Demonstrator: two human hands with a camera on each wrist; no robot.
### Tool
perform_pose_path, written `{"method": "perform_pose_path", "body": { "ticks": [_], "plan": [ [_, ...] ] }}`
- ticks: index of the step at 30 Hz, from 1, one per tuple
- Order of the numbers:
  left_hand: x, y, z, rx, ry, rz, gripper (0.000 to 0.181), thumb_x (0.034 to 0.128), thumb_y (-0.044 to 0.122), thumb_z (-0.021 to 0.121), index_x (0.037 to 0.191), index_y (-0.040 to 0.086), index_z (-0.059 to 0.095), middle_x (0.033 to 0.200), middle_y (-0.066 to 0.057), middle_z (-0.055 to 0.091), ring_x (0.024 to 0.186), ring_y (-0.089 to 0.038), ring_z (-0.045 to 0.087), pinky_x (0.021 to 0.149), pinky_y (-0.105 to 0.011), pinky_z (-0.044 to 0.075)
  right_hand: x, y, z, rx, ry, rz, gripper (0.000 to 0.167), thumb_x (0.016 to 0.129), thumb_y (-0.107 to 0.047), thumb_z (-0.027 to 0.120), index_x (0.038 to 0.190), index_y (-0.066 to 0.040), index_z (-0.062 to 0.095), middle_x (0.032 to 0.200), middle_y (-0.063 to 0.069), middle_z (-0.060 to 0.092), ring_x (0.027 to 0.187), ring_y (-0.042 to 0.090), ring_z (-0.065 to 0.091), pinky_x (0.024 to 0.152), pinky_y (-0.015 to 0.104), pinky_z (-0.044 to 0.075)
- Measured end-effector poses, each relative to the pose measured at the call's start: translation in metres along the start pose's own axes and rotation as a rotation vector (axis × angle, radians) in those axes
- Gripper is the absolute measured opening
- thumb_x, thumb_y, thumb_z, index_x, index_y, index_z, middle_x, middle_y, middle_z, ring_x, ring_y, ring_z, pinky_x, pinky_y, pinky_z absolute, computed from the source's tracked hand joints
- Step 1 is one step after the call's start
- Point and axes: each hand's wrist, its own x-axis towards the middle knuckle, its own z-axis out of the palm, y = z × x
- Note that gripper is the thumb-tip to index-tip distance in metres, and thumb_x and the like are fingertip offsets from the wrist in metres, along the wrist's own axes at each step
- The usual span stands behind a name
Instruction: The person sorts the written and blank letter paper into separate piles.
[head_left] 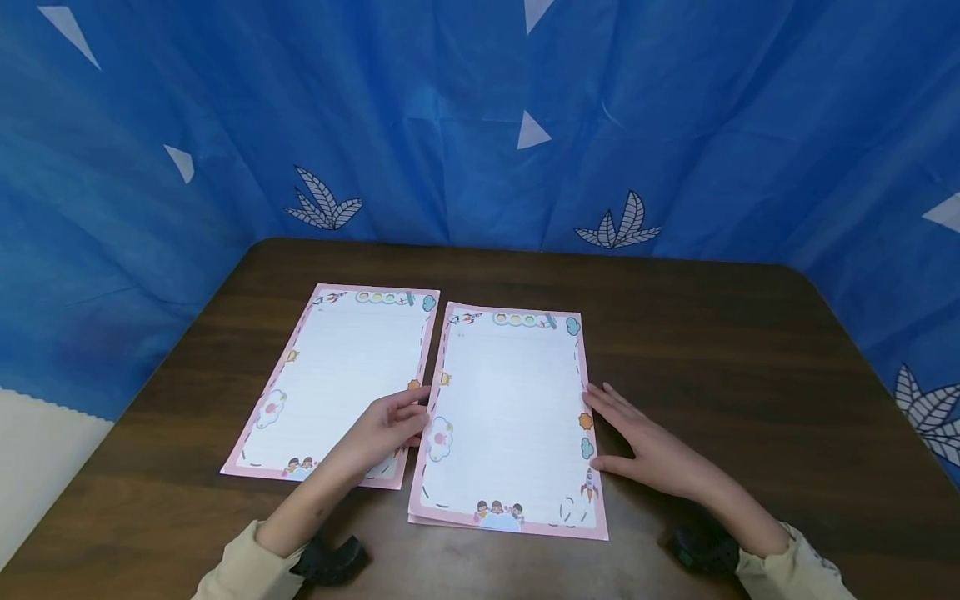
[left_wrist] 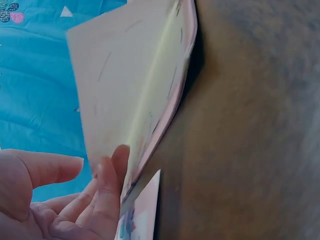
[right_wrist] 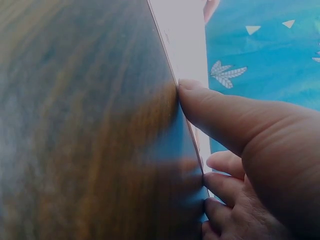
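Two stacks of pink-bordered, cartoon-printed white paper lie side by side on the table. The right stack (head_left: 513,417) has a second sheet's edge peeking out at its bottom left. My left hand (head_left: 386,429) is above the left paper (head_left: 352,358), its fingertips at the right stack's left edge. In the left wrist view, the thumb of that hand (left_wrist: 75,200) stands away from the bowed sheets (left_wrist: 130,85). On the opposite side, my right hand (head_left: 645,446) touches the right edge with thumb and fingertips spread along it. The right wrist view shows the thumb (right_wrist: 215,110) against that edge.
The dark wooden table (head_left: 712,358) extends to the right and behind the papers. A blue patterned cloth (head_left: 480,125) hangs along its back and sides. Black wrist devices (head_left: 330,560) are worn at both wrists.
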Motion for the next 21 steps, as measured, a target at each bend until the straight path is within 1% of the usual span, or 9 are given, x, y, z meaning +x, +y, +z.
{"method": "perform_pose_path", "body": {
  "ticks": [3,8,11,16,19,21],
  "plan": [
    [0.0002,-0.0012,0.0021,0.025,0.001,0.009,0.054,0.0906,0.002,0.058,0.138,-0.009,0.035,0.101,-0.018,0.064,0.086,-0.026,0.064,0.075,-0.031,0.053,0.0001,-0.0003,-0.0002,0.0,-0.001,0.003,0.084,0.083,-0.041,0.068,0.147,-0.006,0.027,0.152,0.013,0.02,0.138,0.036,0.011,0.099,0.061,0.025],
    [-0.0013,-0.0012,0.0021,0.042,-0.021,0.064,0.061,0.0858,-0.006,0.06,0.14,-0.009,0.031,0.096,-0.017,0.063,0.081,-0.028,0.065,0.072,-0.03,0.053,-0.0005,-0.0018,0.0001,0.005,0.003,0.015,0.085,0.083,-0.041,0.068,0.148,-0.006,0.024,0.152,0.013,0.019,0.138,0.036,0.011,0.099,0.061,0.024],
    [-0.0016,-0.0014,0.0021,0.039,-0.03,0.083,0.063,0.0842,-0.011,0.059,0.14,-0.007,0.03,0.094,-0.018,0.062,0.079,-0.028,0.065,0.071,-0.031,0.053,-0.0011,-0.0034,0.0007,0.016,0.007,0.045,0.088,0.084,-0.041,0.068,0.149,-0.008,0.02,0.152,0.014,0.018,0.137,0.037,0.011,0.099,0.061,0.026],
    [-0.0011,-0.0027,0.0021,0.034,-0.051,0.091,0.07,0.0827,-0.013,0.059,0.143,0.0,0.027,0.092,-0.017,0.06,0.079,-0.029,0.066,0.074,-0.033,0.053,-0.0011,-0.0059,0.0018,0.032,0.015,0.123,0.092,0.083,-0.043,0.068,0.151,-0.011,0.013,0.152,0.019,0.014,0.135,0.04,0.015,0.097,0.062,0.028],
    [-0.0008,-0.0033,0.0018,0.04,-0.073,0.099,0.072,0.0833,-0.013,0.059,0.145,0.002,0.024,0.093,-0.016,0.059,0.078,-0.028,0.065,0.074,-0.033,0.053,0.0001,-0.0065,0.0026,0.045,0.033,0.147,0.092,0.084,-0.042,0.068,0.15,-0.009,0.012,0.152,0.021,0.014,0.135,0.041,0.017,0.098,0.061,0.028],
    [-0.0003,-0.0034,0.0018,0.047,-0.082,0.107,0.073,0.0835,-0.012,0.059,0.145,0.002,0.023,0.093,-0.016,0.058,0.078,-0.028,0.066,0.074,-0.032,0.053,0.0012,-0.0065,0.003,0.066,0.059,0.149,0.091,0.085,-0.039,0.067,0.15,-0.006,0.013,0.152,0.019,0.016,0.135,0.04,0.018,0.099,0.059,0.027]
  ]
}}
